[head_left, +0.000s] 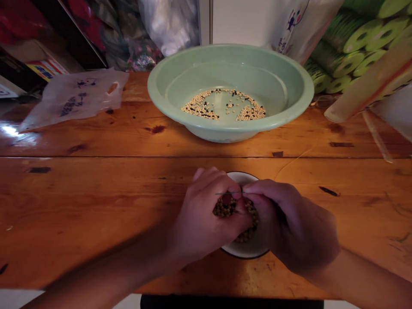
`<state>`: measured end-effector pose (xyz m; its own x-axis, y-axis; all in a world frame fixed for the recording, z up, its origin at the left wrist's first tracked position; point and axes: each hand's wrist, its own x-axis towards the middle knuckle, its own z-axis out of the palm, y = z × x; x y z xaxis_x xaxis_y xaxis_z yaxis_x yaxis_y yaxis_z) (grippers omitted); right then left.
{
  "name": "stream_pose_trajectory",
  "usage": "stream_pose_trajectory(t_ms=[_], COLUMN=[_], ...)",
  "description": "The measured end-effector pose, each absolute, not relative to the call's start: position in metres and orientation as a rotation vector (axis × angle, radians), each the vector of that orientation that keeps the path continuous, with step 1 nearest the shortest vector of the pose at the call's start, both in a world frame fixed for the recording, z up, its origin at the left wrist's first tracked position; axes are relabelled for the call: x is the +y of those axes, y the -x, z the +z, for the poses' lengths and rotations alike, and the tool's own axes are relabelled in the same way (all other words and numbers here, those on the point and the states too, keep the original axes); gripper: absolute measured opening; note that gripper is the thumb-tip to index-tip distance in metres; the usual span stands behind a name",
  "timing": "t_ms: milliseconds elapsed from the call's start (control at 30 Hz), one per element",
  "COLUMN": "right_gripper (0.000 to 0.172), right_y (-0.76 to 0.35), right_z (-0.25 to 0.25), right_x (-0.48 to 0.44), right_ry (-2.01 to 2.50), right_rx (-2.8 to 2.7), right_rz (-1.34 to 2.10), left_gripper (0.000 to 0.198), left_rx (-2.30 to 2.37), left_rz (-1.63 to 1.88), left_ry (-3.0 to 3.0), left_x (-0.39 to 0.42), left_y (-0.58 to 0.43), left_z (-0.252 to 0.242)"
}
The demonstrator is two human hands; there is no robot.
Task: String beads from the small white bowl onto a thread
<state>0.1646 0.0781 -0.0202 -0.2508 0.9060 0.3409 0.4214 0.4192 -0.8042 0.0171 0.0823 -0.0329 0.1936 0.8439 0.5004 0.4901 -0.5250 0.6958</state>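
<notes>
Over a small white bowl [243,177] with a dark rim, both hands meet, fingertips almost touching. My left hand [210,210] is closed in a pinch; a thin greenish strand [225,193] sticks out from its fingertips to the left. Thumb and forefinger of my right hand [296,223] are pressed together at the strand's right end. What else sits between the fingertips is too small to tell. Small round brown and dark pieces [249,221], like beads or beans, lie in the bowl, partly hidden by the hands.
Beyond the bowl stands a wide green basin [230,124] holding scattered pale and black round pieces [196,107]. A flat plastic bag [80,92] lies at the left back. Green rolls [350,64] are stacked at the right, beside a clear plastic wrapping [363,86]. The wooden table [96,184] bears everything.
</notes>
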Motion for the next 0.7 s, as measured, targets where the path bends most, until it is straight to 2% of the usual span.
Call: stream_pose_trajectory(t_ms=[133, 400, 700], right_gripper=[0.022, 0.017, 0.02], right_y=[-0.1678, -0.1697, -0.1733], right_z=[-0.0264, -0.0281, -0.0214], right_x=[0.0745, 0.0736, 0.0775], right_ry=[1.018, 1.004, 0.903], right_rx=[-2.032, -2.09, -2.161], right_rz=[0.433, 0.192, 0.182], left_gripper=[0.015, 0.013, 0.015], left_rx=[1.271, 1.31, 1.332], left_rz=[1.241, 1.208, 1.204], left_ry=[-2.089, -2.194, -2.192], left_x=[0.0822, 0.0812, 0.081], left_y=[-0.0188, -0.0185, -0.0165], left_z=[-0.0327, -0.0312, -0.0267])
